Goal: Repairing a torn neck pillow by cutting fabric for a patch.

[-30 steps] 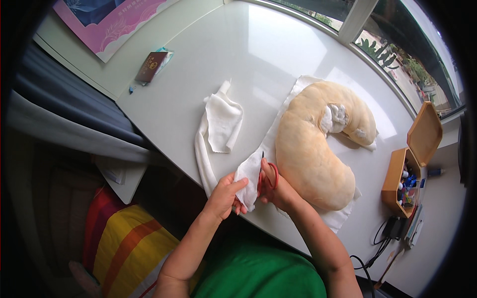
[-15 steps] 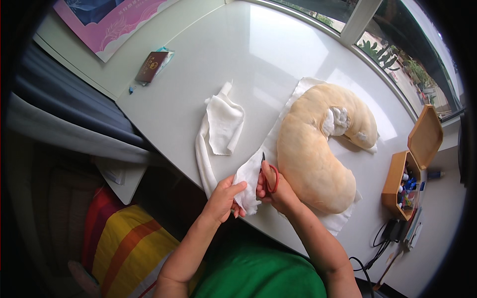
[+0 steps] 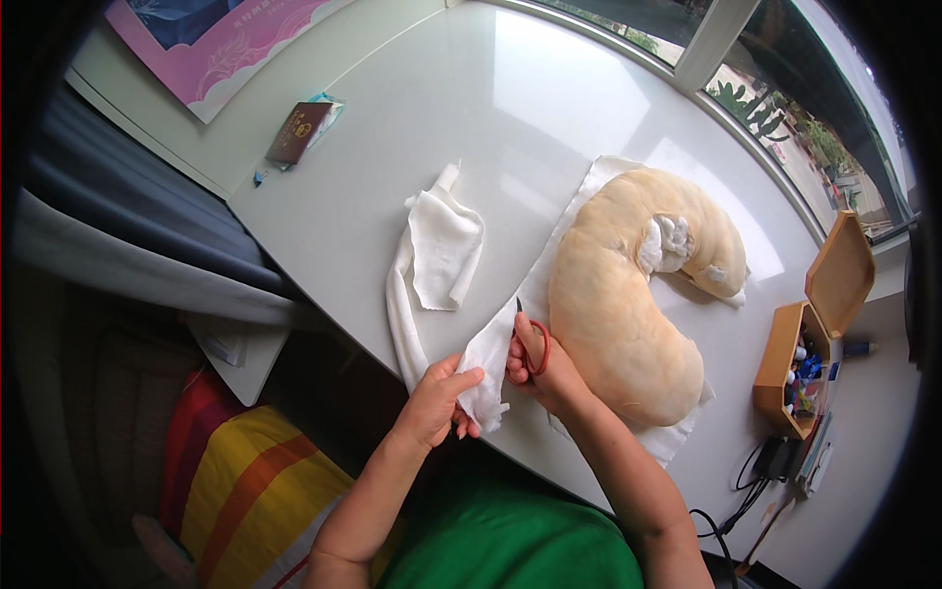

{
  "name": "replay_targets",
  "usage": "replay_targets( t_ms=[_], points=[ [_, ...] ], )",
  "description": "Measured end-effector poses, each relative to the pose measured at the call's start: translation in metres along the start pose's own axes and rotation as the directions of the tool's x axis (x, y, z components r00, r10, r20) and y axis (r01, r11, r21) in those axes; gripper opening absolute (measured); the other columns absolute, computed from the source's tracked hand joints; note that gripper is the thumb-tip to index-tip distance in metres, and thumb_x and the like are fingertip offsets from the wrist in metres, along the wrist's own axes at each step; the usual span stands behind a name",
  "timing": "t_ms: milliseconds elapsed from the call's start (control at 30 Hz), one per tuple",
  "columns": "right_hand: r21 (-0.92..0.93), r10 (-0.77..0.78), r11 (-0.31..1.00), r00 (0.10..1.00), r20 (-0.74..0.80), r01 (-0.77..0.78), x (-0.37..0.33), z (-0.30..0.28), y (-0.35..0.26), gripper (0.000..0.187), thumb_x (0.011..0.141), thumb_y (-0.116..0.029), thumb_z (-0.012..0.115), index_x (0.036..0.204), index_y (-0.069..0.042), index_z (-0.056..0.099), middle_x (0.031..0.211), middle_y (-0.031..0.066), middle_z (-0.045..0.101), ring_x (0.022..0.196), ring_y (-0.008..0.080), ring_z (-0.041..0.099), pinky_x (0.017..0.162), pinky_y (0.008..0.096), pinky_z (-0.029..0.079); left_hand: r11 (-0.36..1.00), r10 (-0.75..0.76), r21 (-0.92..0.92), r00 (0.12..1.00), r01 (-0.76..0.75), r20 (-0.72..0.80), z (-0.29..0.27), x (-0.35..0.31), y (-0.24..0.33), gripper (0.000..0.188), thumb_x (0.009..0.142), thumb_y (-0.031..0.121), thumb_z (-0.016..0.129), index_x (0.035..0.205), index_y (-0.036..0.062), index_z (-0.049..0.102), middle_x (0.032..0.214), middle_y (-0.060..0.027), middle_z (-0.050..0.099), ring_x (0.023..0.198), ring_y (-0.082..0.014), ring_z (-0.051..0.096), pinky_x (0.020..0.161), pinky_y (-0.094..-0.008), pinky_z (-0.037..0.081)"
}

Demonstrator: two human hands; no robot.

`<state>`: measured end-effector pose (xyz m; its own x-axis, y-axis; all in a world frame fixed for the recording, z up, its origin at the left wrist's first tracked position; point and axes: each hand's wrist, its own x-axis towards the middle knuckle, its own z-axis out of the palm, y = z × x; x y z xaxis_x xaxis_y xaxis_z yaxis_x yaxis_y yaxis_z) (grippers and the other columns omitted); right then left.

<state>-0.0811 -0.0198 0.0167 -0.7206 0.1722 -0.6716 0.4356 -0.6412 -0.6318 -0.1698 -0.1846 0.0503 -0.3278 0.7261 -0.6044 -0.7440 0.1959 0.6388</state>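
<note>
My right hand point(image 3: 546, 371) grips red-handled scissors point(image 3: 531, 344) with the blades pointing away from me, along the edge of a white cloth point(image 3: 579, 226). My left hand point(image 3: 439, 401) pinches a loose flap of that white cloth point(image 3: 488, 365) at the near edge of the white table point(image 3: 510, 108). A curved tan pillow point(image 3: 616, 294) with white stuffing showing at one spot lies on the cloth, just right of the scissors. A strip of cut white fabric point(image 3: 432, 260) lies crumpled to the left of my hands.
An open wooden box point(image 3: 819, 329) with small coloured items stands at the right. A small dark red booklet point(image 3: 299, 131) lies at the far left of the table, beyond it a pink and blue poster point(image 3: 226, 44). A striped cushion point(image 3: 245, 481) sits below left.
The scissors have advanced a little along the cloth edge, away from me. My left hand keeps hold of the flap and has barely moved.
</note>
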Motion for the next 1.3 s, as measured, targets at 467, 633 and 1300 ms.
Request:
replay_targets(
  t_ms=[467, 633, 1300],
  points=[
    [-0.004, 0.026, 1.000, 1.000, -0.005, -0.026, 0.008, 0.006, -0.011, 0.055, 0.097, -0.063, 0.047, 0.074, -0.013, 0.049, 0.063, -0.0014, 0.049, 0.053, 0.0081, 0.045, 0.044, 0.0218, 0.029, 0.999, -0.036, 0.019, 0.999, 0.036, 0.004, -0.014, -0.005, -0.005, 0.035, 0.095, 0.020, 0.057, 0.119, -0.0046, 0.052, 0.075, -0.0120, 0.067, 0.040, -0.0176, 0.059, 0.030, -0.0237, 0.045],
    [-0.005, -0.029, 1.000, 1.000, -0.010, 0.029, 0.010, 0.007, -0.007, 0.052, 0.098, -0.060, 0.049, 0.074, -0.013, 0.046, 0.060, -0.0019, 0.046, 0.050, 0.0077, 0.038, 0.044, 0.0226, 0.026, 0.999, -0.043, 0.031, 0.998, 0.044, -0.045, -0.016, -0.008, -0.003, 0.034, 0.094, 0.020, 0.059, 0.117, -0.0040, 0.055, 0.075, -0.0113, 0.067, 0.041, -0.0173, 0.059, 0.030, -0.0237, 0.044],
    [-0.393, -0.462, 0.851, 0.851, -0.249, 0.347, -0.184, -0.078, 0.042, 0.034, 0.099, -0.033, 0.056, 0.085, -0.003, 0.058, 0.074, 0.0049, 0.062, 0.065, 0.0116, 0.061, 0.058, 0.0250, 0.047, -0.054, 0.837, 0.995, 0.539, -0.089, 0.093, -0.011, 0.100, 0.040, 0.027, 0.084, 0.008, 0.066, 0.111, 0.0054, 0.060, 0.113, -0.0136, 0.057, 0.098, -0.0388, 0.062, 0.083, -0.0474, 0.052]
  ],
)
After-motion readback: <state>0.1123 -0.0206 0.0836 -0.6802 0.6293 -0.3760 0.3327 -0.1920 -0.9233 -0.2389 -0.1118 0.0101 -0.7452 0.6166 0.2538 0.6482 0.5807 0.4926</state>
